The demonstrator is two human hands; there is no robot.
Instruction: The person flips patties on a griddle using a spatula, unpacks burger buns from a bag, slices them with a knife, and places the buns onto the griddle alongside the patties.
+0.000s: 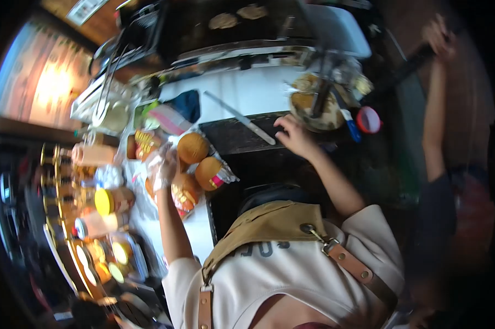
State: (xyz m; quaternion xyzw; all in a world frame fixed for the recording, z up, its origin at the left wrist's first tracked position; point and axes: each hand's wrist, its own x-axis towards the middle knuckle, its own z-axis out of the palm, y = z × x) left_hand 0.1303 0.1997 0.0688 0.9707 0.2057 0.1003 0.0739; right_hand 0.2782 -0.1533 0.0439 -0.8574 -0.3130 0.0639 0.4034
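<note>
My left hand (162,165), in a clear plastic glove, is down among several burger buns (193,148) on foil and plastic wrap. Its fingers are blurred, and I cannot make out whether they grip one. One topped bun (146,145) beside it carries yellow stripes of sauce. My right hand (296,137) is bare, its fingers slightly bent and apart, with nothing in them. Just left of those fingertips lies a long knife (242,119), its pale handle toward me and its blade across the white board (225,82). A gap shows between hand and handle.
Patties (224,21) lie on the dark griddle (192,35) ahead. A bowl (327,118), a blue-handled utensil (350,127) and a red cup (369,120) stand at right. Bottles and jars (113,201) line the left. Another person's hand (439,37) is at far right.
</note>
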